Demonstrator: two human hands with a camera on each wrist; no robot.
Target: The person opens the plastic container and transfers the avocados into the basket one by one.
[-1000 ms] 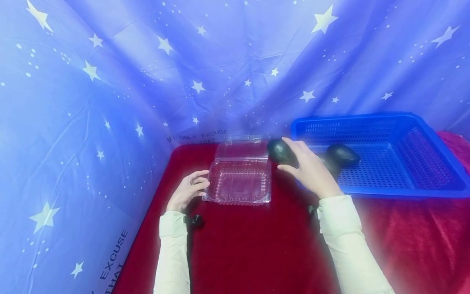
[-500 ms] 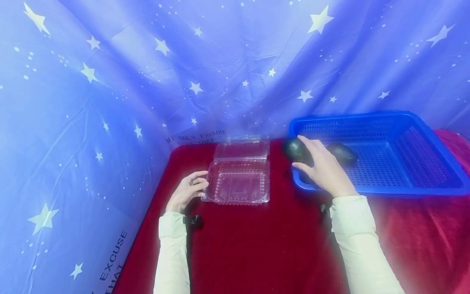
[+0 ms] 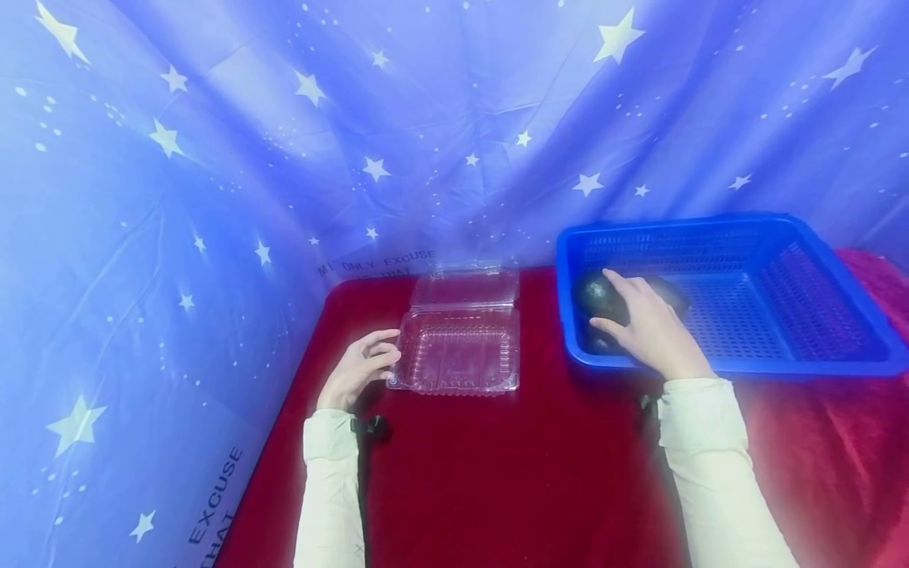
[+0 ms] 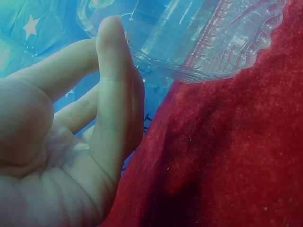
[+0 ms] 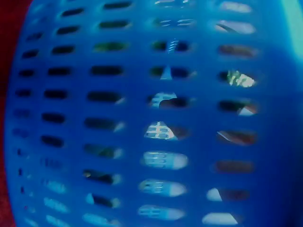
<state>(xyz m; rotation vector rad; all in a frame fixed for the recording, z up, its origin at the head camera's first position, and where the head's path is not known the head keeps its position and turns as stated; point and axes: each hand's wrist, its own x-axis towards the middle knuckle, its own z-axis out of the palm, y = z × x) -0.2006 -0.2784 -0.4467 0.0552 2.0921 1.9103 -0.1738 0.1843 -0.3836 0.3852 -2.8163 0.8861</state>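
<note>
A clear plastic clamshell box (image 3: 461, 351) lies with its lid (image 3: 465, 288) folded back. My left hand (image 3: 360, 369) pinches its left edge between thumb and fingers; in the left wrist view the fingertips meet the clear rim (image 4: 184, 75). My right hand (image 3: 649, 327) grips a dark green avocado (image 3: 598, 293) inside the left end of the blue basket (image 3: 795, 367). Another avocado (image 3: 675, 295) shows partly behind that hand, and a dark rounded shape lies below the held one. In the right wrist view the slotted basket wall (image 5: 132, 109) hides the right hand.
Red cloth (image 3: 497, 473) covers the table. A blue star-printed curtain (image 3: 440, 118) hangs close behind the box and basket and along the left side. The basket's raised rim stands between the right forearm and the avocados.
My right hand has moved right with the avocado, from beside the box's lid over the basket rim and down into its left end. The left hand stays at the box.
</note>
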